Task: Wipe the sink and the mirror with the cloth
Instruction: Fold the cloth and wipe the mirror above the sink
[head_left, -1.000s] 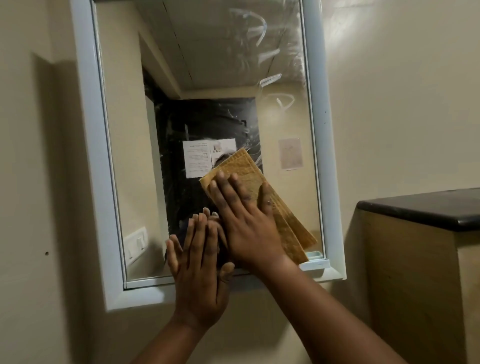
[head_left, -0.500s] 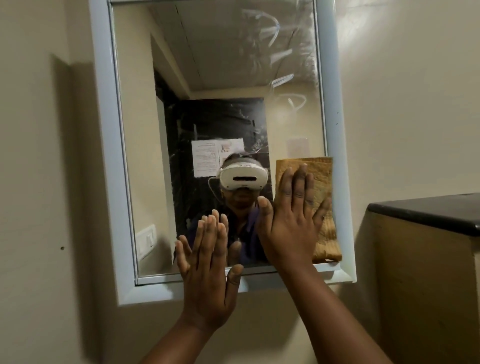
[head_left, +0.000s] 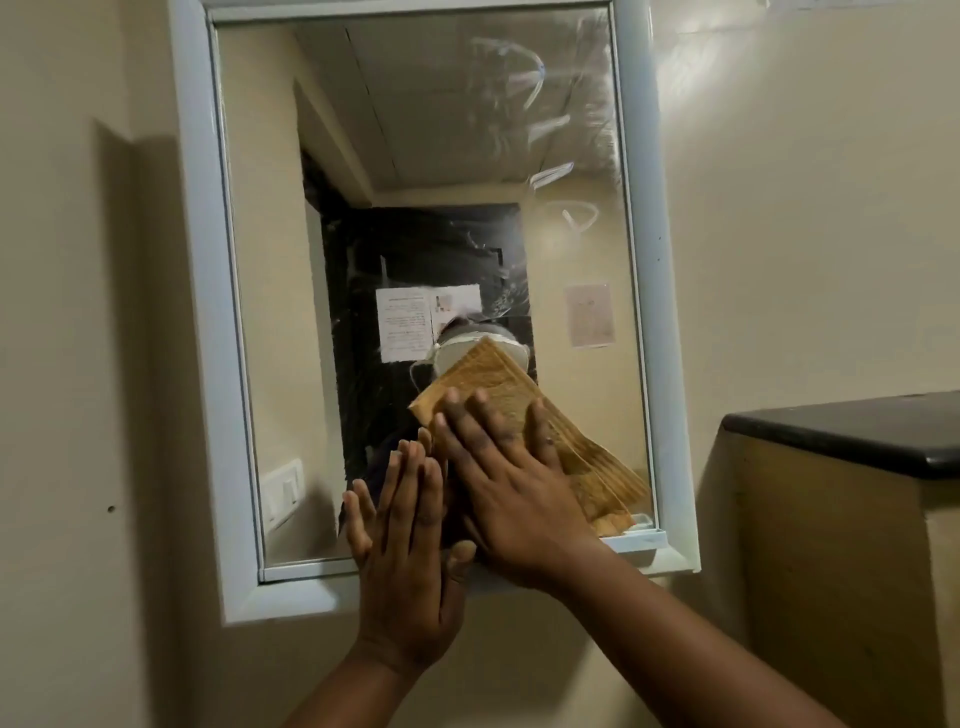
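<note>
The cloth (head_left: 511, 395) is pressed flat on the mirror (head_left: 363, 156).
It is pinned under the open right hand (head_left: 511, 488); beside it, the left hand (head_left: 410, 551) is held open, empty.

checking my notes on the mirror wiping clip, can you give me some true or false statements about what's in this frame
1. The right hand presses the cloth flat against the mirror. True.
2. The left hand holds the cloth. False: it lies open at the mirror's lower edge, beside the right hand, with nothing in it.
3. White smears show on the upper right of the glass. True.
4. The cloth is blue. False: it is tan and folded.
5. A dark-topped ledge stands to the mirror's right. True.
</note>
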